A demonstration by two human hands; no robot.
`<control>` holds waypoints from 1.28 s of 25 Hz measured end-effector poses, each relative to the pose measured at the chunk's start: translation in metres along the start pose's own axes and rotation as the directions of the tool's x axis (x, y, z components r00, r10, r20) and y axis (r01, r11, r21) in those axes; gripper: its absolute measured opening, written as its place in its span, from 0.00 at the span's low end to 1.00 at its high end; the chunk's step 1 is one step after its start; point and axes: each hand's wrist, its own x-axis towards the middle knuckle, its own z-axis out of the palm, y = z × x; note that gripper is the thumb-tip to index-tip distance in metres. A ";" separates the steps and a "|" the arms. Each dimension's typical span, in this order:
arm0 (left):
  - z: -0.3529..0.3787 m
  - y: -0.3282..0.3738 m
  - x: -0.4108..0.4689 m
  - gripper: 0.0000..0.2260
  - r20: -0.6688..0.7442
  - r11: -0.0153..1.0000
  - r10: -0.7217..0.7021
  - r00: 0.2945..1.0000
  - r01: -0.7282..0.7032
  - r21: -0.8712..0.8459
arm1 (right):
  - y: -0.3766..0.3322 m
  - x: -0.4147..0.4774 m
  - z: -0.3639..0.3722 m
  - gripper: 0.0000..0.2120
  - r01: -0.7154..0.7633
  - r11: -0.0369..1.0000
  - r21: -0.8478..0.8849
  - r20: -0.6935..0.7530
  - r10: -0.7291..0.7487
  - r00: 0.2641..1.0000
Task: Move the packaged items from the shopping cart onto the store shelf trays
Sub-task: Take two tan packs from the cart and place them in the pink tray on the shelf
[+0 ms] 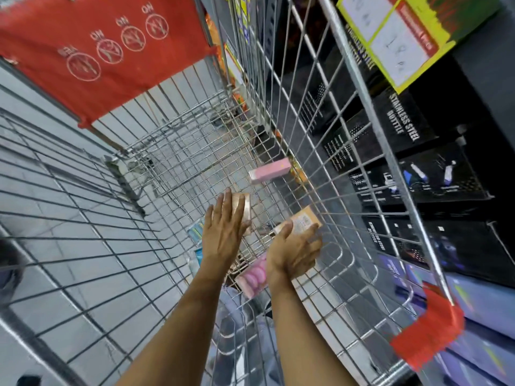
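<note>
Both my arms reach down into the wire shopping cart (320,151). My left hand (224,227) lies flat, fingers spread, over a beige packaged box (245,206) on the cart floor. My right hand (296,250) curls around an orange-tan box (305,218) near the cart's right wall. A pink box (269,169) lies farther ahead on the floor. Under my right wrist sits a pink-patterned package (252,278). A blue-and-white package (196,235) shows to the left of my left wrist.
The cart's red child-seat flap (106,48) stands at the far end. Beyond the right wall, store shelves hold black stainless steel bottle boxes (401,121) and a yellow price sign (395,40). A red corner bumper (429,332) marks the near right rim. Grey floor tiles lie on the left.
</note>
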 end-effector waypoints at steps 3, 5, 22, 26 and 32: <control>-0.004 -0.004 0.003 0.28 -0.021 1.000 -0.017 1.000 0.016 -0.018 | -0.010 -0.002 0.005 0.35 -0.020 0.997 0.081 0.006 0.020 1.000; -0.004 -0.003 0.002 0.27 -0.049 0.995 -0.046 0.998 0.042 -0.094 | -0.012 -0.001 0.006 0.37 0.001 0.989 0.150 -0.041 0.005 0.999; 0.001 -0.003 0.001 0.25 -0.014 0.966 -0.175 0.984 0.169 -0.196 | -0.002 -0.001 0.015 0.17 0.560 0.811 0.169 -0.011 -0.566 0.824; 0.003 -0.004 0.002 0.26 -0.008 0.975 -0.163 0.987 0.160 -0.157 | 0.006 0.005 0.017 0.34 0.469 0.881 0.056 0.070 -0.472 0.879; 0.001 -0.005 0.004 0.27 0.027 0.989 -0.089 0.996 0.092 -0.114 | 0.011 0.017 0.010 0.32 0.391 0.920 0.030 0.089 -0.392 0.916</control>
